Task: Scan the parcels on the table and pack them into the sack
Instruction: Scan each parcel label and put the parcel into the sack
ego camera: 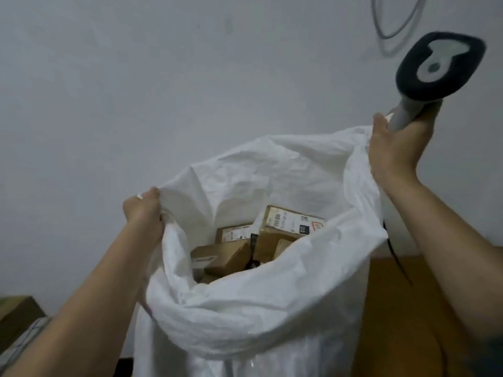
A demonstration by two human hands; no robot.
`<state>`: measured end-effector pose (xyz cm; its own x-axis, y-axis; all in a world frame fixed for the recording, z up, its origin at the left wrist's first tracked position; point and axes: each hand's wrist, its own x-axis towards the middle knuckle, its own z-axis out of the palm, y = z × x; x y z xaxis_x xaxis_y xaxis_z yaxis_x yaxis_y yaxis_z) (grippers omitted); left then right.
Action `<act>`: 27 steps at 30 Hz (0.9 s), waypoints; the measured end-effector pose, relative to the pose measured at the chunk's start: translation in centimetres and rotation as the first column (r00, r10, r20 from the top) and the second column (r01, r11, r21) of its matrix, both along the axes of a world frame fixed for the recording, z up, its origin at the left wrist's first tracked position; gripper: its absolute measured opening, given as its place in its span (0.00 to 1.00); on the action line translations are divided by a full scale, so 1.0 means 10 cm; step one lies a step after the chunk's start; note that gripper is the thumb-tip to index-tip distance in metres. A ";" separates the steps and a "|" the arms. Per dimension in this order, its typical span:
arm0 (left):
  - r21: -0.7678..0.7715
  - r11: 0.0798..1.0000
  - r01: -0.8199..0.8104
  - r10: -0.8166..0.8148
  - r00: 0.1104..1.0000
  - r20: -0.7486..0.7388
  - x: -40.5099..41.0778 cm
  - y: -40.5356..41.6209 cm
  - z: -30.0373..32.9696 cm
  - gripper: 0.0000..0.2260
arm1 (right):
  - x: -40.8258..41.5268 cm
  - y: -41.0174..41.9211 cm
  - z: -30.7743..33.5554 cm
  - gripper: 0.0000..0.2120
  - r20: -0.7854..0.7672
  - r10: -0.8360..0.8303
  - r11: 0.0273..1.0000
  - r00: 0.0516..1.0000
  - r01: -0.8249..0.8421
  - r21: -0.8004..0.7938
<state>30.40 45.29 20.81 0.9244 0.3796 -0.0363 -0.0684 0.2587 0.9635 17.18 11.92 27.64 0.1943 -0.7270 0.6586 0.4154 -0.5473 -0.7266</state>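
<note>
A large white woven sack [261,303] stands open in the middle of the view, its mouth held wide. Inside lie several brown cardboard parcels [234,257], one with a white shipping label [291,220] facing up. My left hand [144,210] grips the sack's rim on the left. My right hand [394,148] is raised at the upper right, pinching the sack's rim while also holding a barcode scanner [438,66] with a dark head and grey handle. A black cable [394,254] hangs down from the scanner beside my right forearm.
A brown wooden table [402,308] surface lies behind the sack at the right. Cardboard boxes [16,314] sit at the lower left edge. A plain grey wall [136,91] fills the background, with a looped grey cable [394,17] hanging at the top right.
</note>
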 end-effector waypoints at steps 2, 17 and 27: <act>-0.071 0.997 -0.021 0.028 0.996 0.089 0.03 0.05 0.23 0.05 | 0.04 0.05 -0.03 0.29 -0.013 0.014 1.000 1.000 -0.014 -0.027; -0.051 0.998 0.033 -0.022 0.980 0.199 -0.02 -0.05 0.29 0.12 | 0.11 -0.03 -0.21 0.27 -0.030 -0.019 0.995 0.999 0.016 -0.102; 0.133 0.991 -0.003 -0.030 0.969 0.247 -0.02 -0.06 0.17 0.15 | -0.01 0.05 -0.22 0.27 -0.054 0.007 0.997 0.999 -0.011 -0.075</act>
<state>30.21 44.66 22.51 0.9034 0.3529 0.2438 -0.3067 0.1341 0.9423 17.07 12.43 25.47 0.2370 -0.6738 0.6999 0.3821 -0.5977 -0.7048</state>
